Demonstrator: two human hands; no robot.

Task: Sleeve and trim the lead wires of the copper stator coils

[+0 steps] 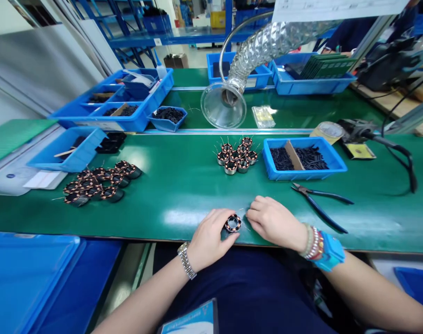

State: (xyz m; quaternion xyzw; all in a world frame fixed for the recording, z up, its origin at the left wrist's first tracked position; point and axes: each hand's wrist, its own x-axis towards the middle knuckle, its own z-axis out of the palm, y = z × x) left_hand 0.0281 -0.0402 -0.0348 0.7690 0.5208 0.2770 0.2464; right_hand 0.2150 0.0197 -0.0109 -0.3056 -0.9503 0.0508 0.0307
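Note:
My left hand grips a small copper-wound motor stator between thumb and fingers, just above the near edge of the green bench. Thin wire ends stick out of the stator toward my right hand, whose fingers are pinched together close beside it. Whatever sits in that pinch is too small to make out. Beyond my hands stands a cluster of several similar stators with wires pointing up. Another group of several dark-sided stators lies at the left. Diagonal cutters with blue handles rest, jaws apart, to the right.
A blue tray with a cardboard divider holds short black tubes. Above the bench hangs an extraction hood on a foil duct. Several blue bins stand at the back left. Near a tape roll lies a corded tool.

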